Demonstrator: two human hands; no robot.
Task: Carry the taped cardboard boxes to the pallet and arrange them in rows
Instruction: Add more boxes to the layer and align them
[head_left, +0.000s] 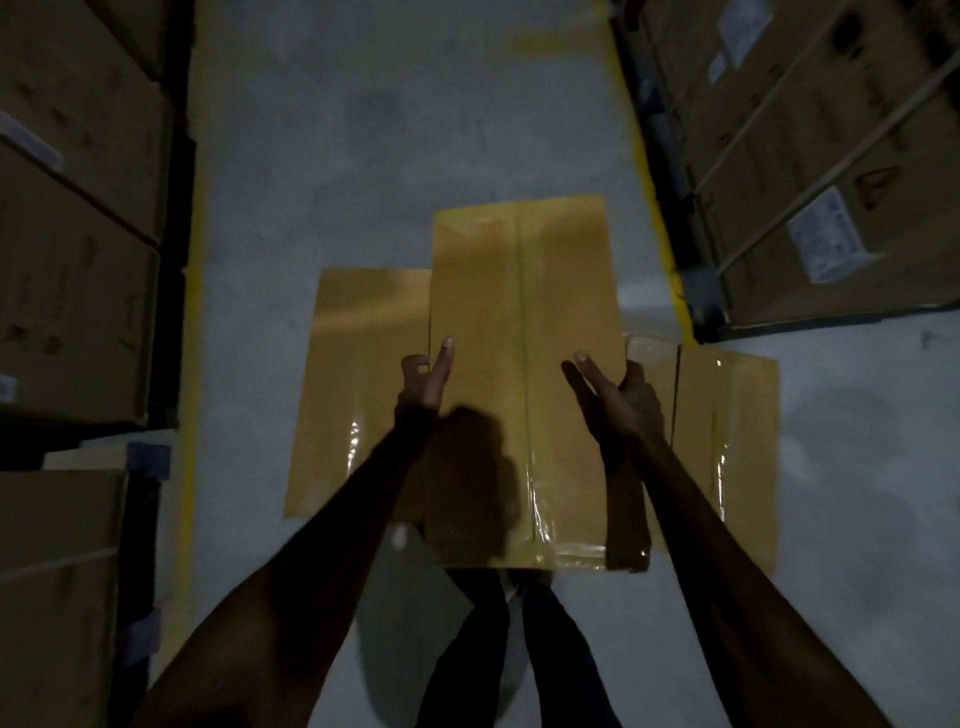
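A long taped cardboard box (524, 332) is in the middle of the view, raised above two others. My left hand (423, 382) grips its left edge, thumb on the top face and fingers curled down the side. My right hand (621, 397) grips the right edge the same way. A second taped box (358, 384) lies on the floor at the left, partly under the held one. A third taped box (727, 447) lies on the floor at the right. No pallet for these boxes is in sight.
Tall stacks of large cartons (78, 234) line the left side, and more strapped cartons (831, 156) on a dark pallet line the right. A grey concrete aisle (405, 130) with yellow floor lines runs ahead. My legs (519, 649) are below the box.
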